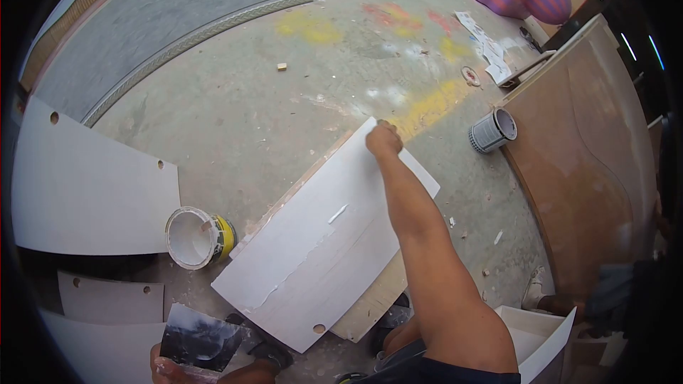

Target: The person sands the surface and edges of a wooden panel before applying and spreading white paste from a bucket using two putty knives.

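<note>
A white-coated board point(324, 220) lies at a slant in front of me, with a ridge of white paste along it and a round hole near its close end. At its far edge is my right hand point(385, 139), its fingers curled closed; what they grip, if anything, is hidden. Low on the left, my left hand point(171, 372) is closed on a dark rectangular plate point(201, 338) smeared with white. Left of the board stands an open bucket point(193, 237) with white residue inside.
White panels with holes point(92, 177) lie at left. A metal can point(492, 130) stands beside a large brown panel point(576, 142) at right. A white box-shaped piece point(533, 334) sits near my right side. Paper sheets point(485, 46) and paint stains mark the floor ahead.
</note>
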`<state>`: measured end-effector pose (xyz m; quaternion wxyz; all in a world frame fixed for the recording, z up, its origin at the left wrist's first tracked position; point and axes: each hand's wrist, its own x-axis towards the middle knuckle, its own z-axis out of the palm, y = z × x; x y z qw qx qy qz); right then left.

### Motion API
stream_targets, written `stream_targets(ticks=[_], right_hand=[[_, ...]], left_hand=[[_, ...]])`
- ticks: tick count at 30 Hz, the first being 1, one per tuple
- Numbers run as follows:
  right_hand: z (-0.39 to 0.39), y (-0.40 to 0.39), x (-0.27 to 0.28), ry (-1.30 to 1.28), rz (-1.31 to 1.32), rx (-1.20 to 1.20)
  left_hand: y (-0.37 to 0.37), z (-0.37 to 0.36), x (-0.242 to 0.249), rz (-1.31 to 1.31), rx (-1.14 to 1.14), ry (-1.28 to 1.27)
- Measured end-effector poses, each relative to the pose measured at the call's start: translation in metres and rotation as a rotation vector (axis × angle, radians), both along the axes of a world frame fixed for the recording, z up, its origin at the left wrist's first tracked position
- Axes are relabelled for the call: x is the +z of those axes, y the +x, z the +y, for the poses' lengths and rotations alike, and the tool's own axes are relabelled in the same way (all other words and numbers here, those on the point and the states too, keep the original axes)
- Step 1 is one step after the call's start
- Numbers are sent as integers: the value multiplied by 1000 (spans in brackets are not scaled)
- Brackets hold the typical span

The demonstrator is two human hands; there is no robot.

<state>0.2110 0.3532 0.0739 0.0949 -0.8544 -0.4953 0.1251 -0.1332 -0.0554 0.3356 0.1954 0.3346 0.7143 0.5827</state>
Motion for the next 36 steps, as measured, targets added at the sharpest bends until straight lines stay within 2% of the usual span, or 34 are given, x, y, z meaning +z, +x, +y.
stream_targets(ticks=[2, 7, 10, 12, 14, 20, 23, 26, 27, 29, 30, 34, 36], right_hand=[[6, -7, 0, 0, 0, 65], [-30, -7, 22, -141, 135, 604], [-69, 32, 26, 80, 183, 477], [-82, 59, 26, 105, 158, 404], [-83, 75, 22, 82, 116, 372], [-78, 81, 20, 7, 18, 220], [-76, 77, 14, -16, -24, 156], [-65, 71, 8, -41, -30, 114], [-60, 67, 6, -60, -29, 101], [-49, 62, 5, -16, -24, 164], [-51, 58, 1, -3, -19, 198], [-59, 25, 3, 0, -63, 389], [-87, -2, 7, -9, -60, 444]], left_hand=[[8, 5, 11, -4, -16, -45], [4, -4, 4, -2, -118, -48], [9, -8, 4, 10, -101, -25], [11, -5, 3, 4, -90, 16], [11, -5, 3, -25, -96, 57], [6, -18, 6, 34, -107, -50], [-3, -25, 5, 267, -92, -97], [5, -23, 4, 14, 25, -15], [3, -26, 5, 0, 7, -21], [-1, -32, 7, -29, -24, -41], [1, -26, -3, -104, 81, 87], [1, -34, 12, -151, -36, 106], [-4, -37, 17, -90, -21, 89]])
